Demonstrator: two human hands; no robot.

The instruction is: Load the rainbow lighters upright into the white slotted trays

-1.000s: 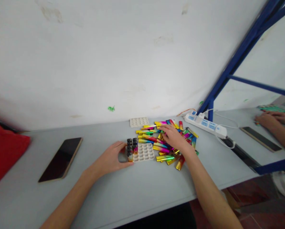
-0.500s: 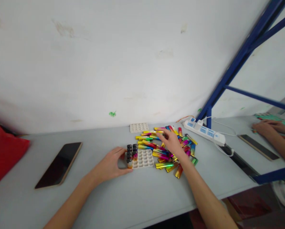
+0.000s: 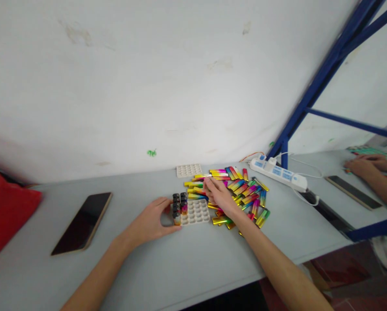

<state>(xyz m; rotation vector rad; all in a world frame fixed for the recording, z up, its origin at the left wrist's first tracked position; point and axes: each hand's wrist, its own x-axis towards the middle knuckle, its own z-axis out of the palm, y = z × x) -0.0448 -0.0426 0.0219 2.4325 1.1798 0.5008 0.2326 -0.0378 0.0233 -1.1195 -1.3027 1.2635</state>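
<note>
My left hand (image 3: 154, 219) curls round the left end of a white tray with rows of round holes (image 3: 198, 212), thumb at the near corner and fingers behind. Several lighters with black tops (image 3: 176, 205) stand upright in the tray's left columns, beside those fingers. Over the left part of a pile of shiny, rainbow-coloured tubes that look like lighter casings (image 3: 250, 190), my right hand (image 3: 219, 196) has its fingertips drawn together. What they pinch, if anything, is hidden by the fingers.
A second white tray (image 3: 189, 170) lies by the wall. At left are a dark phone (image 3: 83, 222) and a red bag-like thing (image 3: 8, 211). A white power strip (image 3: 277, 172) with cables and a blue metal frame (image 3: 310, 97) stand right. Another person's hands (image 3: 363, 166) work beyond the frame.
My right hand has moved left across the pile, toward the tray, and its fingers have closed together. My left hand stays at the tray. The view has shifted slightly.
</note>
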